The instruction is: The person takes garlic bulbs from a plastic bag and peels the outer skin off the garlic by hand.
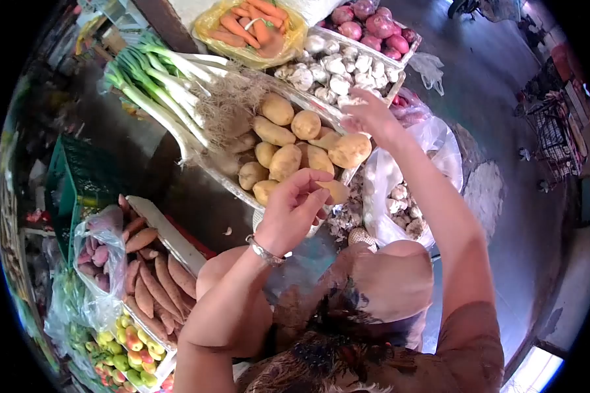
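Note:
My left hand [294,208], wearing a metal band at the wrist, hangs over the near edge of the potato box. Its thumb and fingers are curled together in a pinch; whatever they hold, if anything, is hidden. Right by its fingertips is a potato [335,192]. More potatoes [286,162] fill the white box behind it. My right hand [372,116] reaches over the near side of the garlic box, its fingers stretched toward the garlic bulbs [339,84]. Contact between those fingers and a bulb cannot be made out.
Leeks [170,92] lie left of the potatoes. Carrots [261,26] in a yellow bag and red onions [377,27] stand at the back. A plastic bag of garlic [406,203] is beside my knee. Sweet potatoes [157,281], apples [130,350] and a green crate [78,183] are at left.

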A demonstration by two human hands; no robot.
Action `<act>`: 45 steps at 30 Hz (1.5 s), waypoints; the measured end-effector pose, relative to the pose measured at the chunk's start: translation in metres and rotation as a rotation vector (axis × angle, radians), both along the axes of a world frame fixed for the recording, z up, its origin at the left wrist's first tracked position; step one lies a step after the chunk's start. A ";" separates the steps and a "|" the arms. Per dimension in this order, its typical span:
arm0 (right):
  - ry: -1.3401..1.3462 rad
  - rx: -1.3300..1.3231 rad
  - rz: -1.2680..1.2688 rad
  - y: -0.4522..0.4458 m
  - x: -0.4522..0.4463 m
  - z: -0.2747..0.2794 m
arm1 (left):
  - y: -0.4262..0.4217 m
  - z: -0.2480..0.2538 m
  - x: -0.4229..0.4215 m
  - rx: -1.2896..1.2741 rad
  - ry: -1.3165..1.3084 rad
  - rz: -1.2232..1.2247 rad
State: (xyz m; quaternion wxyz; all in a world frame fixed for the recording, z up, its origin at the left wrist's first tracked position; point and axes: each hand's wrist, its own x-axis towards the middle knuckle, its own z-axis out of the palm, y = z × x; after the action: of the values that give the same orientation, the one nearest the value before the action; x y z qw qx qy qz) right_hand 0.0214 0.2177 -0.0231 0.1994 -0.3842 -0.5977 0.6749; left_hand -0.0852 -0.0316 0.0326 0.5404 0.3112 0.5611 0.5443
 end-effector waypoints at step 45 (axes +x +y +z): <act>0.082 -0.385 -0.719 -0.087 0.210 -0.137 | 0.088 -0.107 0.057 -0.294 0.087 -0.640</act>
State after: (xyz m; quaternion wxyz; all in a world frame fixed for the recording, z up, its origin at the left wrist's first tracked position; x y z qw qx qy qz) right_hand 0.2312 0.1303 -0.1604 0.3707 -0.5716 -0.2797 0.6765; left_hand -0.0284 0.0566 -0.0740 0.6983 0.4130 0.5299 0.2470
